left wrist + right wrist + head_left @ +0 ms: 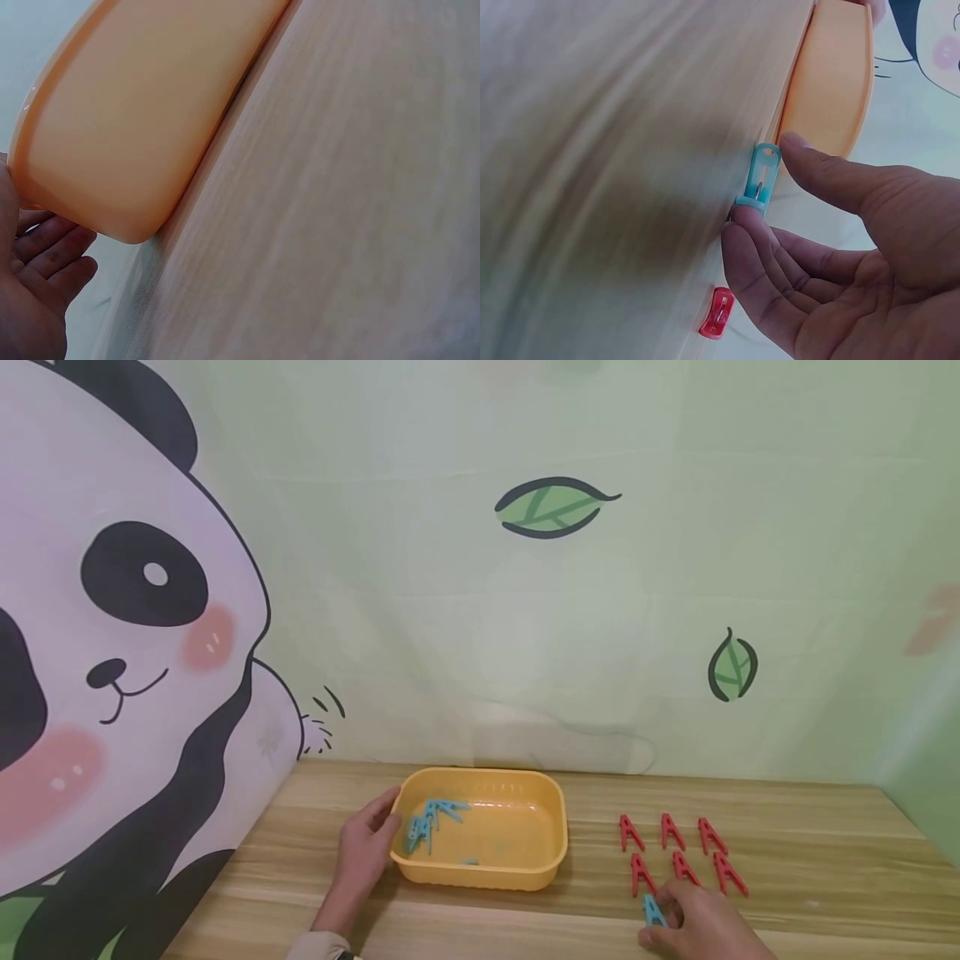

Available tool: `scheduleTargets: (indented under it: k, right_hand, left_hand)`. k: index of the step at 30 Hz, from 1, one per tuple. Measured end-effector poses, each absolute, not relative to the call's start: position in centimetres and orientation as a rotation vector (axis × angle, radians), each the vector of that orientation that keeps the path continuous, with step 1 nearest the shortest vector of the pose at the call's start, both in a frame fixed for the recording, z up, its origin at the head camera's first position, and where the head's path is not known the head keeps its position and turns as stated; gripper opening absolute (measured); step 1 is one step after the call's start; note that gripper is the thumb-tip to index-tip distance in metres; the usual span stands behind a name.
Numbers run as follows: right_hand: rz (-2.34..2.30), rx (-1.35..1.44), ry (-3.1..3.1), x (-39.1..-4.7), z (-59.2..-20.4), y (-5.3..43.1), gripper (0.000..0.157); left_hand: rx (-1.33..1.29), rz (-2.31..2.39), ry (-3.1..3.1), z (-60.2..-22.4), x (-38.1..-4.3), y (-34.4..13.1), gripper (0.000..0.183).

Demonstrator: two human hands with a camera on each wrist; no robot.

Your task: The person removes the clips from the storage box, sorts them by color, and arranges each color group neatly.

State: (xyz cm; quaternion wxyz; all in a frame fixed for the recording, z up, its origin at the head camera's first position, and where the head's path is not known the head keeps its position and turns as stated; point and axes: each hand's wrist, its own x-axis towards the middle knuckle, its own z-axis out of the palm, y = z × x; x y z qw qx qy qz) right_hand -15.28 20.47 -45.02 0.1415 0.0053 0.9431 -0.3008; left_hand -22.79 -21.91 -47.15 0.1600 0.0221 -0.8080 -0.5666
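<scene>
My right hand (pixel 701 922) is low over the table at the right, thumb and index finger at either side of a blue clothespin (pixel 654 911). In the right wrist view this clothespin (pixel 763 176) stands close to the tabletop, thumb tip at its upper end and index finger at its lower end. My left hand (pixel 365 839) holds the left end of a yellow plastic basin (pixel 487 875), thumb at the rim and the other fingers against the outer wall. Several blue clothespins (pixel 431 814) lie inside the basin, mostly toward its left end.
Red clothespins (pixel 671 832) lie in two rows of three just beyond my right hand. The wooden table (pixel 825 860) ends at a pale green wall printed with a panda (pixel 127 652) and leaves. The basin is close to that wall.
</scene>
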Motion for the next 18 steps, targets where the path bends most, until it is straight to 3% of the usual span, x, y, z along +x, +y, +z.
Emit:
scheduleTargets:
  k: [11,18]
  right_hand:
    - [-0.878,0.026,2.71,-15.04,-44.65,20.36,0.046]
    - [-0.892,-0.017,2.769,-15.03,-44.13,20.29,0.032]
  left_hand:
    - [0.069,-1.618,-2.318,-47.2,-22.84,-21.99,0.042]
    - [0.086,-1.61,-2.324,-47.34,-23.08,-21.97,0.042]
